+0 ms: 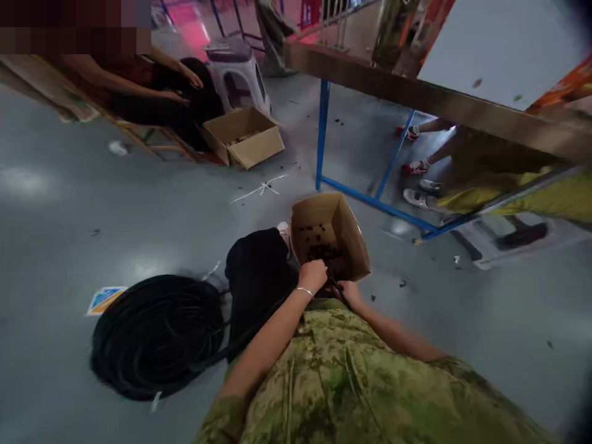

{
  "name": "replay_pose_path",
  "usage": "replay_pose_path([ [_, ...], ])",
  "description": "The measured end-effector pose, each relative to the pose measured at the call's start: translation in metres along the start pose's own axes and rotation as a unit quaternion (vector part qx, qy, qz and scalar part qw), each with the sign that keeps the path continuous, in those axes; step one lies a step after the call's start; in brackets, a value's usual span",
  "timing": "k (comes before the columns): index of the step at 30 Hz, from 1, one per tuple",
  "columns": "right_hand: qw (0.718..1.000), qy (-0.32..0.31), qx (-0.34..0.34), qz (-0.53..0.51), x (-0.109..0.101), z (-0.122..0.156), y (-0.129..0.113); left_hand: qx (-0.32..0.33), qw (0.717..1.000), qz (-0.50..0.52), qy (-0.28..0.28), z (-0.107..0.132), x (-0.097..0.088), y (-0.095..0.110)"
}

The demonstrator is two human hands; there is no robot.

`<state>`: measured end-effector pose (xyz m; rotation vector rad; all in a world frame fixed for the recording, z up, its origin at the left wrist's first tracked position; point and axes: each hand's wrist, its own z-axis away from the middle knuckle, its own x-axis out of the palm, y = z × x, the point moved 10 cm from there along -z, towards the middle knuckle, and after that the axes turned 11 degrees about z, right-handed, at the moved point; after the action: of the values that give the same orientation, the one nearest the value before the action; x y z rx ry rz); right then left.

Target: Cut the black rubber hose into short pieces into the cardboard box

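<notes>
My left hand [313, 275], with a thin bracelet at the wrist, is closed around a black cable or hose; which of the two I cannot tell. This black line runs back along my left forearm toward a large black coil [157, 336] on the floor at left. Close beside it, my right hand [350, 295] is closed on something dark and slim, too small and blurred to name. Both hands are at the near edge of an open cardboard box [354, 237]. Small dark pieces [321, 251] lie scattered inside that box.
A blue-legged table [351, 68] stands ahead at right, with people's feet [416, 168] beneath it. A seated person [161, 92] is at upper left beside another cardboard box [256, 148] and a plastic stool [238, 77]. Another stool [518, 237] is at right.
</notes>
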<state>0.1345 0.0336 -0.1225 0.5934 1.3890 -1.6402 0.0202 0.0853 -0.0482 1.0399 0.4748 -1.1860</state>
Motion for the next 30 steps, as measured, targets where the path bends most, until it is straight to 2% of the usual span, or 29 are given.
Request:
replay_pose_path([
  [8,0.997,-0.014,0.077,-0.013,-0.001,0.000,0.020,-0.007,1.000,0.003,0.006,-0.006,0.001,0.004],
  [12,0.995,-0.039,0.095,-0.019,0.000,-0.001,0.023,0.012,1.000,0.009,0.023,0.002,-0.005,0.008],
  [15,0.991,-0.028,0.101,-0.079,-0.011,-0.002,0.021,0.039,0.995,0.062,0.062,0.014,-0.016,0.010],
  [18,0.974,-0.015,0.081,-0.209,-0.033,-0.005,0.005,0.073,0.975,0.170,0.119,0.028,-0.032,0.008],
  [22,0.936,-0.002,0.010,-0.352,-0.076,-0.015,-0.038,0.148,0.928,0.296,0.173,0.045,-0.050,0.010],
  [24,0.925,0.014,-0.015,-0.379,-0.096,-0.020,-0.056,0.182,0.907,0.330,0.188,0.051,-0.056,0.013],
  [26,0.926,0.020,-0.022,-0.378,-0.107,-0.025,-0.068,0.200,0.896,0.343,0.197,0.055,-0.059,0.014],
  [30,0.930,0.015,-0.009,-0.367,-0.108,-0.029,-0.075,0.182,0.906,0.313,0.218,0.056,-0.060,0.010],
])
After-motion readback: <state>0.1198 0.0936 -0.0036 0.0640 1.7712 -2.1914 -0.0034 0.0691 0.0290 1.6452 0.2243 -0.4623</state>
